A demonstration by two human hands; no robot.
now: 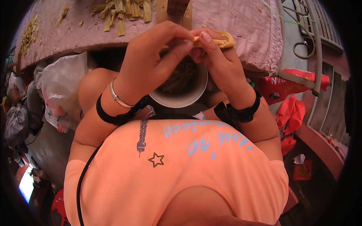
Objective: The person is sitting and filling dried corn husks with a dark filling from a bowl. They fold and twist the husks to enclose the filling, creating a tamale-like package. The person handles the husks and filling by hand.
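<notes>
My right hand (222,60) grips a yellow, flattened fibrous strip (228,41), whose folded loop sticks out past the fingers on the right. The thumb presses along the top of it. My left hand (154,56) meets the other end of this strip, pinching it between thumb and fingertips. Both hands are raised over a white bucket (178,104) standing between my knees. Inside it, in shadow, lie thin shredded strips (179,77). The hands partly cover the bucket's rim.
A pink quilted cloth (84,34) covers the surface ahead, with bundled yellow strips (124,12) and a heap of smaller pieces (29,34). A wooden post (176,7) stands at the middle. Left hangs a clear plastic bag (63,82); right are a metal frame (317,56) and red bags (291,113).
</notes>
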